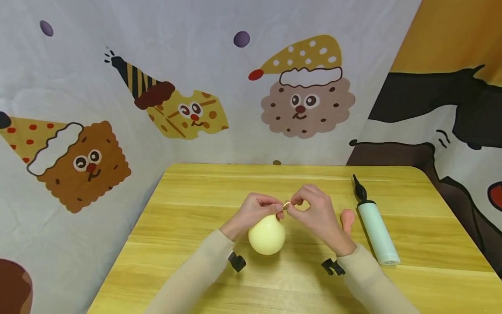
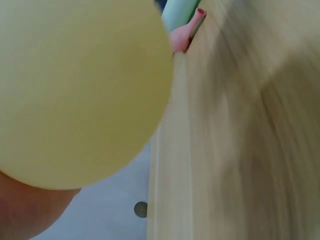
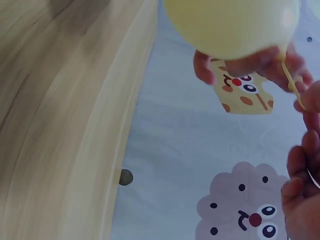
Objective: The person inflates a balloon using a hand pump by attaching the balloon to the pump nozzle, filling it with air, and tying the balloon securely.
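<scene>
A round, inflated pale yellow balloon (image 1: 267, 237) hangs below my left hand (image 1: 255, 211) in the head view, over the middle of the table. My left thumb and fingers pinch it at the base of its neck. To the right, my right hand (image 1: 317, 211) pinches the end of the neck (image 3: 292, 82), which is stretched thin between both hands in the right wrist view. The balloon's body (image 2: 80, 90) fills much of the left wrist view and hides most of the left hand there.
Right of my right hand, an uninflated pink balloon (image 1: 347, 219) lies on the wooden table (image 1: 188, 226). Beside it lies a mint-green hand pump (image 1: 378, 233) with a black nozzle. A cloth backdrop (image 1: 211, 52) with cartoon prints hangs behind the table.
</scene>
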`<state>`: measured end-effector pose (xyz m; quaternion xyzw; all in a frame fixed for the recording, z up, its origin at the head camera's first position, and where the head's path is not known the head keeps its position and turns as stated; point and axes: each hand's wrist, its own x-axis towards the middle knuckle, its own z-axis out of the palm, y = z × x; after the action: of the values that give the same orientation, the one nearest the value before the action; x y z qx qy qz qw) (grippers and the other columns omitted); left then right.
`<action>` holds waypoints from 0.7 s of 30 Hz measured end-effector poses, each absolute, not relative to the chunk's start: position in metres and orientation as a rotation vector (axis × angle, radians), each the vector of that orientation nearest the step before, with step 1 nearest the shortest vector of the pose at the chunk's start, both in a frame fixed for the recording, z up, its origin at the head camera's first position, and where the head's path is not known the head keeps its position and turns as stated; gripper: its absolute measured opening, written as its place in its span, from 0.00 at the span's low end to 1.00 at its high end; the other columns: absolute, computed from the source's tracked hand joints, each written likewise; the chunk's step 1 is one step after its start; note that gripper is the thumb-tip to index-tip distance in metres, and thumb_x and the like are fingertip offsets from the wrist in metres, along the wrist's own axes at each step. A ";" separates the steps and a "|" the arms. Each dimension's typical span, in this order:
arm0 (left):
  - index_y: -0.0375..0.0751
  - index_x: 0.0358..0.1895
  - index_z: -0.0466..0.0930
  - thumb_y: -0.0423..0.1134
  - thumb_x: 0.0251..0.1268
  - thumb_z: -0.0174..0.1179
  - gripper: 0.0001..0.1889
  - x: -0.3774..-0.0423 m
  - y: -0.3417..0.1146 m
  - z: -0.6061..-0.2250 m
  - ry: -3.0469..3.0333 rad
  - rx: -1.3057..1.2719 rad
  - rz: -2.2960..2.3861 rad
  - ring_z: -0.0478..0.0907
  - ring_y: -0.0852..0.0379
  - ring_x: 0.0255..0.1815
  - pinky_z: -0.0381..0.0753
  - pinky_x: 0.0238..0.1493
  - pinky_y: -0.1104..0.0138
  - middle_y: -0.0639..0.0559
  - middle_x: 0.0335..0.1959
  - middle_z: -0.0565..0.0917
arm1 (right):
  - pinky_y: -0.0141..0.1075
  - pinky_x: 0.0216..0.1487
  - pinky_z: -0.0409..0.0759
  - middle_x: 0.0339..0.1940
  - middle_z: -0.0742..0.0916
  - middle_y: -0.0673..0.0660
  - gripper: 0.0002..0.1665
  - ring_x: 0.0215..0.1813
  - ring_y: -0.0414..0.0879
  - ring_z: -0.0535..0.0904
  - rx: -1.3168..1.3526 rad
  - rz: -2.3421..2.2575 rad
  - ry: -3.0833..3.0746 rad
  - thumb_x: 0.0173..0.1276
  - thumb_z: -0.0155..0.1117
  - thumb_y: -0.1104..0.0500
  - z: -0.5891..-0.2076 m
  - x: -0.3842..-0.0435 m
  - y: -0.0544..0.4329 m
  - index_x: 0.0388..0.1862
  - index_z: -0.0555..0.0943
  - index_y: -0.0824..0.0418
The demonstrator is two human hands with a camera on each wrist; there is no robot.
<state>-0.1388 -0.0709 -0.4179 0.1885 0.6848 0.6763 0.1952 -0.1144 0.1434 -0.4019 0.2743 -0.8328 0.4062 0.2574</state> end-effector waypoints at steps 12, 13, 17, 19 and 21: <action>0.33 0.46 0.81 0.36 0.76 0.62 0.07 -0.146 -0.087 -0.417 1.713 0.823 1.631 0.76 0.57 0.48 0.78 0.56 0.62 0.52 0.41 0.83 | 0.36 0.37 0.77 0.30 0.82 0.47 0.12 0.36 0.40 0.76 0.727 1.159 -2.485 0.58 0.75 0.63 -0.397 -0.113 0.145 0.29 0.81 0.47; 0.35 0.45 0.81 0.34 0.74 0.63 0.05 -0.146 -0.087 -0.417 1.714 0.842 1.625 0.76 0.57 0.49 0.77 0.58 0.60 0.51 0.42 0.82 | 0.36 0.37 0.77 0.30 0.82 0.47 0.12 0.36 0.41 0.76 0.730 1.153 -2.484 0.58 0.75 0.63 -0.397 -0.113 0.146 0.29 0.81 0.47; 0.37 0.41 0.78 0.31 0.70 0.65 0.05 -0.147 -0.086 -0.419 1.736 0.903 1.630 0.75 0.55 0.54 0.70 0.65 0.50 0.50 0.48 0.80 | 0.37 0.36 0.78 0.31 0.82 0.47 0.12 0.36 0.39 0.75 0.733 1.119 -2.471 0.56 0.76 0.65 -0.397 -0.113 0.148 0.29 0.82 0.49; 0.38 0.38 0.75 0.30 0.69 0.66 0.07 -0.146 -0.085 -0.420 1.767 0.911 1.647 0.74 0.54 0.58 0.67 0.68 0.47 0.50 0.52 0.79 | 0.37 0.35 0.78 0.31 0.82 0.47 0.12 0.36 0.38 0.75 0.735 1.101 -2.460 0.56 0.76 0.66 -0.398 -0.113 0.148 0.30 0.82 0.50; 0.38 0.35 0.73 0.30 0.69 0.66 0.09 -0.145 -0.085 -0.422 1.804 0.909 1.674 0.73 0.54 0.61 0.65 0.70 0.48 0.51 0.55 0.78 | 0.35 0.35 0.78 0.30 0.82 0.46 0.13 0.35 0.38 0.75 0.733 1.087 -2.449 0.56 0.76 0.66 -0.398 -0.113 0.148 0.30 0.82 0.51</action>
<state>-0.1451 -0.0847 -0.4219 0.3350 0.6646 0.6168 0.2562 -0.1135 0.1482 -0.3984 0.2595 -0.8671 0.3847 0.1808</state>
